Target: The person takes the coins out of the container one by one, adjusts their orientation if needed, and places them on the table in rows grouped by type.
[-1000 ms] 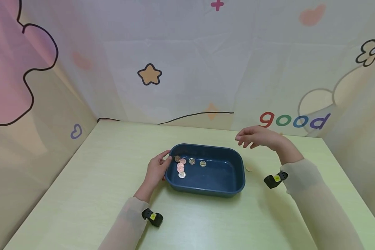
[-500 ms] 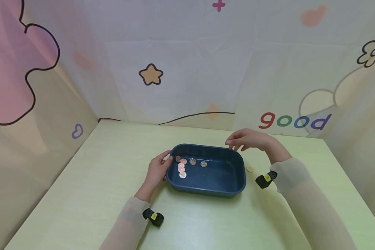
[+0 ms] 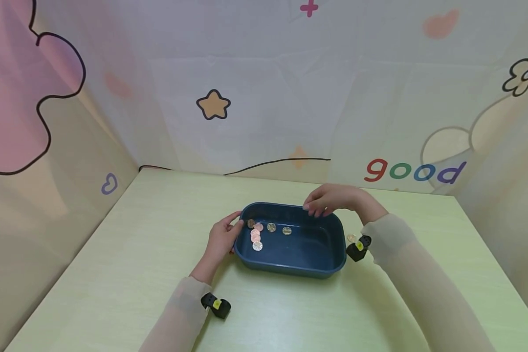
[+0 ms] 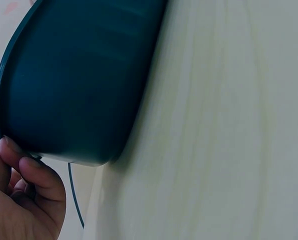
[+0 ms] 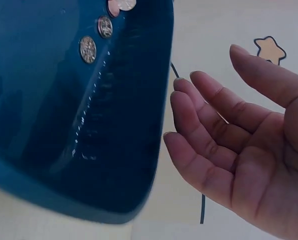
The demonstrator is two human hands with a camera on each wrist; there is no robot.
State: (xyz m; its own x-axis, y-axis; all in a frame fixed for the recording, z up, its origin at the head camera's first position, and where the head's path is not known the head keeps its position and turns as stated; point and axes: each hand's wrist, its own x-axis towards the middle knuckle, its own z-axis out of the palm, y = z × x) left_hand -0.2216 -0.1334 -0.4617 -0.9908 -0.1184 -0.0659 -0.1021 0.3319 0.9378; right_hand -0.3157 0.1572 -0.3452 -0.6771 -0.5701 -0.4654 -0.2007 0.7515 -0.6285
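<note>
Evidently, left grip point(image 3: 221, 239) pinches near end of blue tray point(image 3: 299, 254); right grip point(image 3: 330, 199) hangs loosely spread, holding nothing, at far rim. Coins point(image 3: 255, 238) lie inside, toward left grip; seemingly only lone coin point(image 3: 351, 237) left outside, on table point(image 3: 290, 313), nearer person than right grip. Tray's free room: below right grip.

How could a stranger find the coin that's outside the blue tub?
On the pale tabletop sits a dark blue tub, its left end gripped by the left hand. Just beyond the tub's right end lies a small, pale gold coin. It is the only coin seen on the tabletop; the other coins lie inside the tub.
</note>
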